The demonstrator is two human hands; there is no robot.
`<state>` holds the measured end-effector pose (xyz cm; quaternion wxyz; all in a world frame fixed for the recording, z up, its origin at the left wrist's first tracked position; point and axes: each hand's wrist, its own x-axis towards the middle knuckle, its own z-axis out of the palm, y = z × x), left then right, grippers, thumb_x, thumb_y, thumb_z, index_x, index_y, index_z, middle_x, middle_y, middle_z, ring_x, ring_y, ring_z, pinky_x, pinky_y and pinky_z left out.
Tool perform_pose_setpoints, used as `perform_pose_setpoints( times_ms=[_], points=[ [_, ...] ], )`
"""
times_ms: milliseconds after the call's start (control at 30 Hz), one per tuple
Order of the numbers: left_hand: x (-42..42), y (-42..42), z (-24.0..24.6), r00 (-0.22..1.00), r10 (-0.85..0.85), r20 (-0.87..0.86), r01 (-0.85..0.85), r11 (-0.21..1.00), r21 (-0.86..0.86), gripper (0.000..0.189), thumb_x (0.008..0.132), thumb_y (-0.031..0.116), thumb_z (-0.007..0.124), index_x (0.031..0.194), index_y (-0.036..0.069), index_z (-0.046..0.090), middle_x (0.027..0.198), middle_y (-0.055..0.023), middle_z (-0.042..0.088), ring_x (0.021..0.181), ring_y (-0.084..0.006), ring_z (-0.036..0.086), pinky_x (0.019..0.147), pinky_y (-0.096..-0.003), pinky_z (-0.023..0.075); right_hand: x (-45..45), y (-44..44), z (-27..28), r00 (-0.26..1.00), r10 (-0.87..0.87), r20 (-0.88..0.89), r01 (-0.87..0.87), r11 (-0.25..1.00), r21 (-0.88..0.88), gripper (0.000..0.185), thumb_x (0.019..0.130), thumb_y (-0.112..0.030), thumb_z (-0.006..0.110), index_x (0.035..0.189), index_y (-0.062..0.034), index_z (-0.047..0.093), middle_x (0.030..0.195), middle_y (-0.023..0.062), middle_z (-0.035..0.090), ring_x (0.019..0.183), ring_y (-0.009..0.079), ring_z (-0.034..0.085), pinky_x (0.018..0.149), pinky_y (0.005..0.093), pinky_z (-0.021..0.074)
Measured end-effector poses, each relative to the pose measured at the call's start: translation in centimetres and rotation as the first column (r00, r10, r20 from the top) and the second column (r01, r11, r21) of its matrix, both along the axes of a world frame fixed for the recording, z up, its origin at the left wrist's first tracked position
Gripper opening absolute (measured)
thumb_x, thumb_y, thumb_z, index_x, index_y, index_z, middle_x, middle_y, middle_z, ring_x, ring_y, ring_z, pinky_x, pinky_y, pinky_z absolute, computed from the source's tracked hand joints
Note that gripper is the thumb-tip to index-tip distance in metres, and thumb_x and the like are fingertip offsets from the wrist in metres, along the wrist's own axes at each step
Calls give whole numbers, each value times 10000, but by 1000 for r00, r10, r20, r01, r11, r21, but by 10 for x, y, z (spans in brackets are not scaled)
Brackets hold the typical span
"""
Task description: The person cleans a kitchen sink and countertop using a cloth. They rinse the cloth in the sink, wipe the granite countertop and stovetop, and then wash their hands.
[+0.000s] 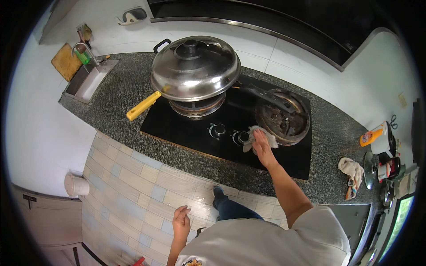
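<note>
My right hand [262,145] presses a greyish-white cloth [271,140] on the black glass gas hob [233,151], between the right control knob [243,137] and the right burner [283,121]. The left knob [219,129] stands beside it. My left hand [181,217] hangs over the floor with nothing in it, its fingers slightly bent and apart. A large pan with a domed steel lid [196,74] and a yellow handle [143,106] sits on the left burner [197,107]. A black slotted turner [266,96] reaches from beside the pan across the right burner.
A steel sink [94,81] and a wooden cutting board [66,62] are at the far left. On the right of the granite counter [327,149] are a crumpled cloth [352,171], an orange bottle [370,137] and a glass lid [369,170]. The range hood [266,31] hangs above.
</note>
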<state>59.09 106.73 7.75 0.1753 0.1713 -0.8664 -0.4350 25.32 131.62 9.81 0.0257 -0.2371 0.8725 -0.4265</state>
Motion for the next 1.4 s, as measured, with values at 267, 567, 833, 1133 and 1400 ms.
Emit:
perform_pose_setpoints(
  times_ms=[267,567,833,1133,1400],
  points=[
    [-78,-48,22,999,9,34,-9,1000,6,312,739,-145,465,938,34,626,1060,-169,594,948,-308,602,756,-337,505,-166,-83,-17,976,217,24,-218,972,88,479,864,-190,528,1280,20,414,1317,181,449,1243,273,407,1047,343,308],
    [-106,-76,33,997,-65,34,63,997,48,314,747,-146,463,950,25,629,1068,-151,593,938,-284,608,760,-310,497,-62,-194,43,992,118,48,-118,696,709,516,871,-213,444,1287,85,385,1402,333,218,1290,471,228,1056,503,214],
    [-138,-144,22,962,-273,3,271,955,117,301,751,-116,441,948,16,626,1011,-142,616,926,-294,606,790,-329,496,-37,-226,24,982,94,-166,70,631,773,499,847,-128,485,1289,83,386,1372,336,288,1262,453,306,1023,468,303],
    [-164,-262,52,876,-480,-53,481,876,20,311,740,-129,452,947,32,619,959,-130,630,855,-300,624,717,-339,513,33,-364,18,918,129,-376,-88,988,125,242,692,-11,560,928,-40,607,1026,90,589,1012,253,534,857,357,455],
    [-143,-351,39,903,-421,-87,428,899,93,338,748,-134,438,976,39,618,972,-145,625,874,-294,623,719,-327,503,18,-316,28,791,-339,-509,442,892,93,368,641,-23,652,1004,-10,594,1074,135,539,1030,307,486,854,380,433]
  ],
)
